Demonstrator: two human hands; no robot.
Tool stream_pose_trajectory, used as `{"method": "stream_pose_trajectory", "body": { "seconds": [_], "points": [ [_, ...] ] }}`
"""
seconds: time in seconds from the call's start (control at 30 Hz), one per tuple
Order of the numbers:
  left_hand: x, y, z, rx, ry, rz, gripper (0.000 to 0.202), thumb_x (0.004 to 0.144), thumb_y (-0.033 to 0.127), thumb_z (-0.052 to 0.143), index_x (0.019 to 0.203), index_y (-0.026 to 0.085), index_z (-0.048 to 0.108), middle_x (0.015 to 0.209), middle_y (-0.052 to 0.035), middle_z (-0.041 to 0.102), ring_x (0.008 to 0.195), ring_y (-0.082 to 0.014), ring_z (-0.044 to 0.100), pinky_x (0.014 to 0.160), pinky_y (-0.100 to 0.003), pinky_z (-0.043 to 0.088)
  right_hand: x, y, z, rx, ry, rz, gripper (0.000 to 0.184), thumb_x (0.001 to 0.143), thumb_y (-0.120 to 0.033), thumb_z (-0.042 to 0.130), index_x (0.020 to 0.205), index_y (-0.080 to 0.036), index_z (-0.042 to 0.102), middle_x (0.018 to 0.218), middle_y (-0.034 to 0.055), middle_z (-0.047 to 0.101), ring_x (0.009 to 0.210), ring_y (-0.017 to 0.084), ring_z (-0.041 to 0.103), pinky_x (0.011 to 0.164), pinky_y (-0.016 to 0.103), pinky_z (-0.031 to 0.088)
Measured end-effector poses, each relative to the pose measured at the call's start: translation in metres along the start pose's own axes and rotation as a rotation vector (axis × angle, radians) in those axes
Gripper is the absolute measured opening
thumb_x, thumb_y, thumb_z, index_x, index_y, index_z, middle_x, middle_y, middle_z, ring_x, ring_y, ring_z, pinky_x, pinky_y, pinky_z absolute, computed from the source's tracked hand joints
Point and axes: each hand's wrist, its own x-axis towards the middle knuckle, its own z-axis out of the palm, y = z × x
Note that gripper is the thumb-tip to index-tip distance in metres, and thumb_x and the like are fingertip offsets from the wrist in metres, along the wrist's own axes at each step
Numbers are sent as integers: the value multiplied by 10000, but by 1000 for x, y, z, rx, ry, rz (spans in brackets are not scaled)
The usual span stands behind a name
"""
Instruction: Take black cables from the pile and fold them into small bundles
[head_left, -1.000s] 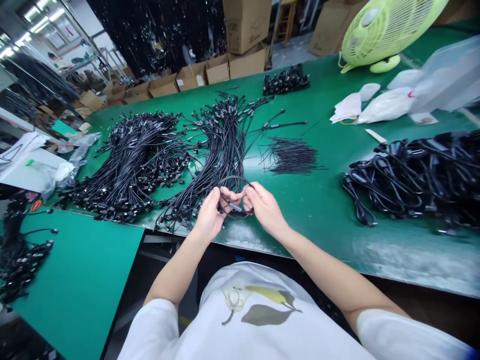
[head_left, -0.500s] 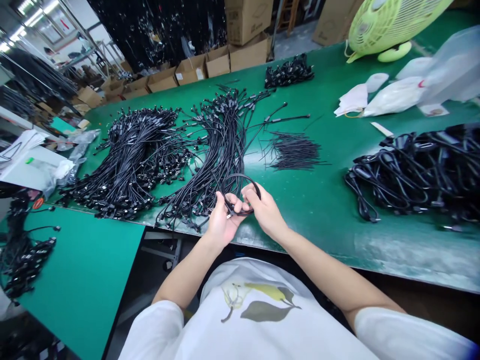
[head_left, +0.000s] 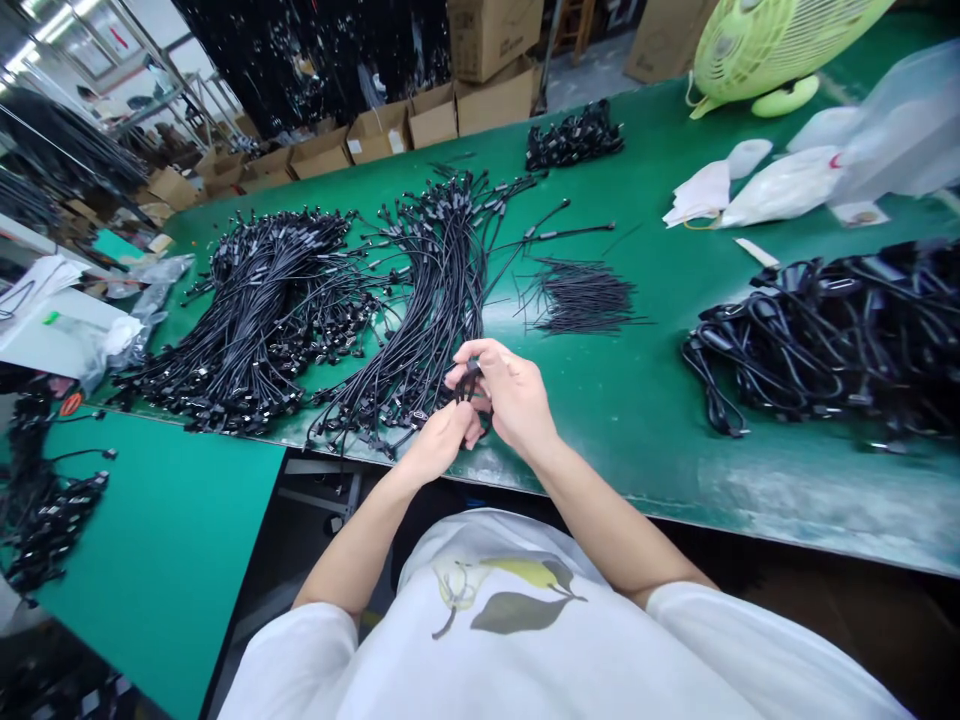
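Both hands meet over the front edge of the green table (head_left: 645, 400), closed round a short black cable (head_left: 471, 385) bunched into a small coil. My left hand (head_left: 439, 440) holds it from below. My right hand (head_left: 506, 395) curls over it from above, fingers pinching the coil. Just behind the hands lies a fanned pile of straight black cables (head_left: 431, 290) with connectors. A bundle of thin black ties (head_left: 581, 297) lies to the right of that pile.
A second cable pile (head_left: 262, 310) lies at the left, and a heap of coiled cables (head_left: 832, 340) at the right. White plastic bags (head_left: 780, 185) and a green fan (head_left: 772, 45) stand at the back right. Cardboard boxes (head_left: 420, 120) line the far edge. A lower green bench (head_left: 165, 540) sits at the left.
The wide cable loop held between the hands has been gathered into a tight small coil. My right hand has moved left and over the left hand.
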Motion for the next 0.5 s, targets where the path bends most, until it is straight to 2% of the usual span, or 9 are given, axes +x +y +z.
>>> {"method": "stream_pose_trajectory", "body": {
  "seconds": [0.07, 0.13, 0.23, 0.3, 0.37, 0.43, 0.5],
  "points": [
    [-2, -5, -2, 96, -76, -24, 569, 896, 682, 351, 643, 189, 481, 656, -12, 483, 674, -153, 460, 730, -322, 408, 0, 2, -1, 96, -29, 76, 439, 809, -615, 642, 836, -193, 522, 730, -24, 527, 537, 66, 505, 456, 185, 401],
    [-6, -9, 1, 70, -95, -51, 564, 848, 707, 437, 669, 184, 546, 746, -43, 543, 784, -184, 501, 800, -329, 414, 2, 4, -4, 200, -44, 149, 477, 771, -617, 685, 804, -193, 468, 700, -61, 454, 467, 22, 398, 420, 157, 327],
    [-11, -9, 12, -276, -126, -206, 561, 765, 725, 563, 766, 166, 614, 788, -49, 565, 806, -192, 537, 833, -346, 445, 5, 4, -8, 273, -52, 219, 521, 748, -643, 691, 779, -171, 471, 684, -76, 383, 439, -11, 292, 395, 132, 242],
    [-13, -3, 22, -588, -207, -365, 550, 772, 703, 584, 821, 155, 607, 684, -4, 498, 655, -147, 506, 734, -331, 470, 8, 3, -10, 237, -71, 227, 538, 748, -665, 675, 765, -162, 485, 674, -75, 384, 420, -16, 275, 376, 133, 233],
    [-14, 5, 30, -823, -228, -471, 512, 830, 664, 542, 850, 155, 589, 605, 44, 393, 526, -97, 406, 618, -277, 447, 10, 1, -13, 179, -90, 207, 543, 759, -684, 646, 766, -162, 496, 687, -64, 418, 399, -8, 313, 352, 147, 265],
    [-14, 13, 36, -941, -163, -506, 477, 904, 611, 458, 839, 154, 578, 584, 58, 332, 482, -75, 331, 555, -230, 404, 11, -2, -16, 122, -107, 172, 535, 784, -694, 608, 786, -168, 507, 701, -54, 451, 390, 10, 373, 342, 166, 324],
    [-15, 17, 40, -961, -96, -517, 459, 943, 559, 418, 820, 146, 575, 592, 49, 335, 489, -74, 330, 533, -209, 379, 9, -5, -16, 83, -125, 138, 509, 823, -677, 573, 797, -173, 508, 690, -56, 454, 380, 19, 391, 335, 173, 346]
  ]
}}
